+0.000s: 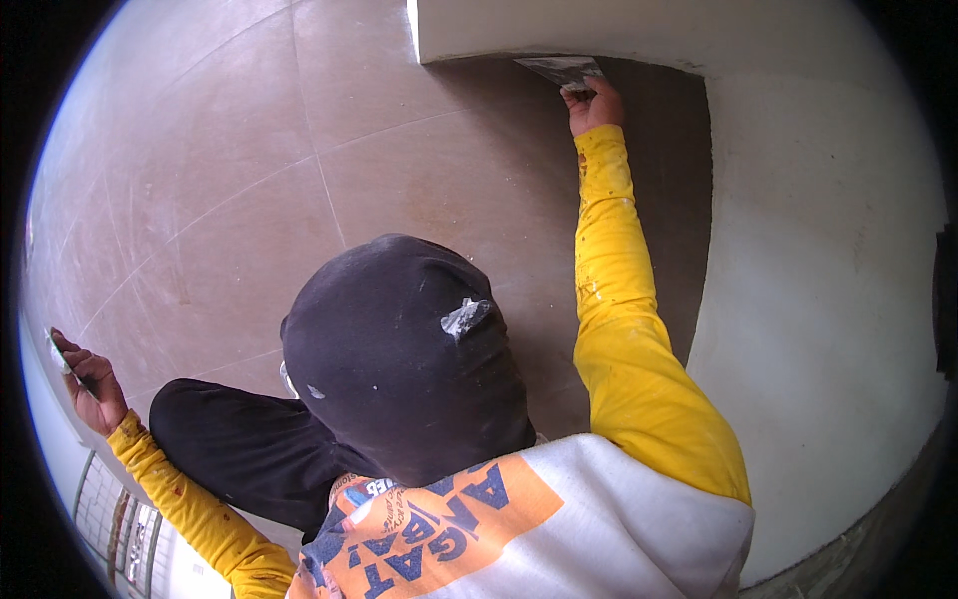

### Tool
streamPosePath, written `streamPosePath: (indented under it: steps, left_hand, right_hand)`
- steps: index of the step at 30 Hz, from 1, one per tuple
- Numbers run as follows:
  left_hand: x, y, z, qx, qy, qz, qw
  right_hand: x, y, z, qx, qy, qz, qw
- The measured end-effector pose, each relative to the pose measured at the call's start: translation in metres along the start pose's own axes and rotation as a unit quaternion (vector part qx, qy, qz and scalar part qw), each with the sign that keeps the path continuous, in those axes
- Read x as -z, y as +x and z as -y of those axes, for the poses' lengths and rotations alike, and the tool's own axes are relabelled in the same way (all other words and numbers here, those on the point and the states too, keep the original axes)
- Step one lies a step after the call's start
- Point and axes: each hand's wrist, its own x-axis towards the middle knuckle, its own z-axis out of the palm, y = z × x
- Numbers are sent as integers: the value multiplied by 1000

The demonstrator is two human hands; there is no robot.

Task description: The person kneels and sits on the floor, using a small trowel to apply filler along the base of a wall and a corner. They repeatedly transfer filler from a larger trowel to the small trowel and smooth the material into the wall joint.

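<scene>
My right hand (596, 108) reaches far forward, its fingers closed on a broad, flat putty knife (561, 72) smeared with pale filler. The blade lies along the lower edge of the white wall (569, 28), just above the brown floor. My left hand (98, 394) is out at the far left, fingers bent round a thin flat plate (60, 351) seen almost edge-on. Pale filler seems to coat that plate, and its exact kind is unclear. Both sleeves (614, 230) are yellow and stained.
My bent knees in black cloth (399, 349) fill the middle. The brown floor (230, 200) is crossed by thin pale lines. A white wall (818, 299) curves down the right side. A metal railing (130, 529) and pale brickwork show at the lower left.
</scene>
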Motion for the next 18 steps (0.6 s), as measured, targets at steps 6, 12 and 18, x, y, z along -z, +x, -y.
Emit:
streamPosePath:
  steps: [6,12,18]
  left_hand:
    - [1,2,0,4,9,9,1000]
    - [2,4,1,13,23,24,999]
    - [2,6,-1,22,12,25,999]
  right_hand:
    - [0,9,-4,-12,2,7,1000]
    - [-21,15,-4,-9,17,45,999]
    - [-51,2,19,8,29,56,998]
